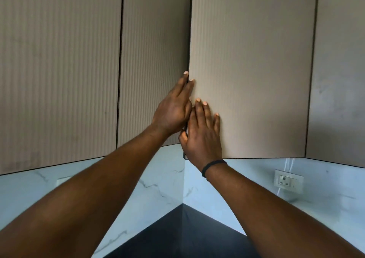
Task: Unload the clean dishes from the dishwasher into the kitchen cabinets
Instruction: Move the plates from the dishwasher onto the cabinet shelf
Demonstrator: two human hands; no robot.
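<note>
Hands, left hand (pixel 173 111) and right hand (pixel 201 135), on one cabinet door (pixel 252 70)

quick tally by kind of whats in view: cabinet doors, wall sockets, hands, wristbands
cabinet doors: 4
wall sockets: 2, the left one only partly visible
hands: 2, left hand, right hand
wristbands: 1
total: 9

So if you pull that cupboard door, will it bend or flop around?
Probably not. The cabinet door looks like a flat, rigid ribbed panel, so it should swing as one stiff piece. No handle shows, so the left hand and right hand work at its edge, where fingers could slip.
</note>
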